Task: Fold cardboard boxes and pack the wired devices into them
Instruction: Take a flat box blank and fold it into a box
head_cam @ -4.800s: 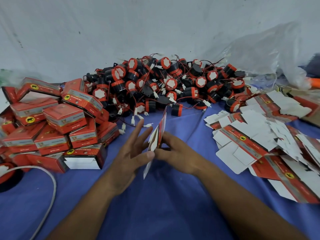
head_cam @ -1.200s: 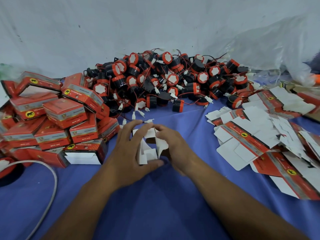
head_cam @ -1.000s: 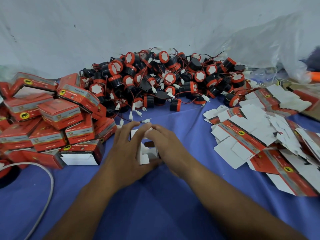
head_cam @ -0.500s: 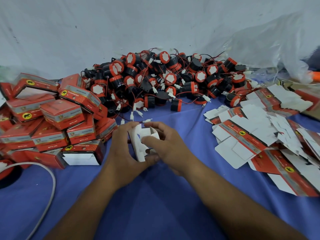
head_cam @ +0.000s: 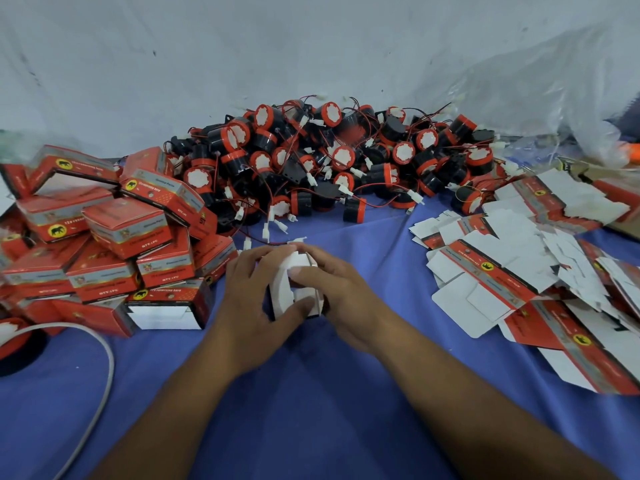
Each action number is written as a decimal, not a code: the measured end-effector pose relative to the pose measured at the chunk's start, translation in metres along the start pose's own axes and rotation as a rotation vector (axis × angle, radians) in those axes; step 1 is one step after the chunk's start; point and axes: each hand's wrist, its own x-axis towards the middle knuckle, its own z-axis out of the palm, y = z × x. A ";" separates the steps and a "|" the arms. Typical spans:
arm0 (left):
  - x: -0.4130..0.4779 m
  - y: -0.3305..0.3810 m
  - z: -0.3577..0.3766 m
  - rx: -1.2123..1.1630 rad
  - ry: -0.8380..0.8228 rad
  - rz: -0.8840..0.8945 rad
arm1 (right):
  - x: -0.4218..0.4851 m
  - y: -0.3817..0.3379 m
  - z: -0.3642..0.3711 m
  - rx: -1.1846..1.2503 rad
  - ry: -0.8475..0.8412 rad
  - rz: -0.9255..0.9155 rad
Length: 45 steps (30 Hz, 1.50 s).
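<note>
One half-folded box, white inner side showing, at centre of the blue cloth, just in front of the device heap. Two hands on it. Left hand wraps its left side, fingers curled over the top, thumb across the lower front. Right hand grips the right side, thumb pressed on a white flap.

Wired devices: one heap against the wall, several dozen, black and red, too tangled for an exact count.

Folded boxes: one stack at left, at least a dozen, red.

Flat blanks: one overlapping spread at right, count unclear.

One white cable at lower left. One clear plastic bag at upper right.
</note>
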 end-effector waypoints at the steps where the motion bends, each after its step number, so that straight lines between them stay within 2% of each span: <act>1: 0.000 -0.001 0.000 -0.014 0.003 -0.022 | 0.000 -0.001 0.000 0.004 -0.019 0.012; 4: 0.001 -0.003 -0.001 0.001 0.014 -0.049 | 0.001 0.000 -0.001 0.089 -0.057 0.066; 8: 0.000 -0.002 -0.002 0.015 -0.023 -0.027 | 0.000 0.003 -0.005 0.069 -0.092 -0.013; 13: -0.001 -0.002 -0.004 0.049 -0.100 0.057 | 0.004 0.011 -0.004 -0.068 0.055 -0.059; 20: 0.000 -0.002 -0.002 0.081 -0.026 0.064 | 0.004 0.013 -0.006 -0.234 0.060 -0.121; 27: 0.000 -0.001 -0.004 0.075 0.003 0.093 | 0.004 0.014 -0.008 -0.235 0.025 -0.117; 36: 0.001 -0.002 -0.001 0.118 0.095 0.224 | 0.003 0.010 -0.006 -0.322 -0.063 -0.055; 42: 0.003 -0.003 0.003 0.158 0.092 0.263 | -0.001 0.013 -0.006 -0.609 -0.105 -0.121; 45: 0.003 -0.002 0.004 0.145 0.088 0.234 | 0.001 0.012 -0.011 -0.443 -0.132 -0.048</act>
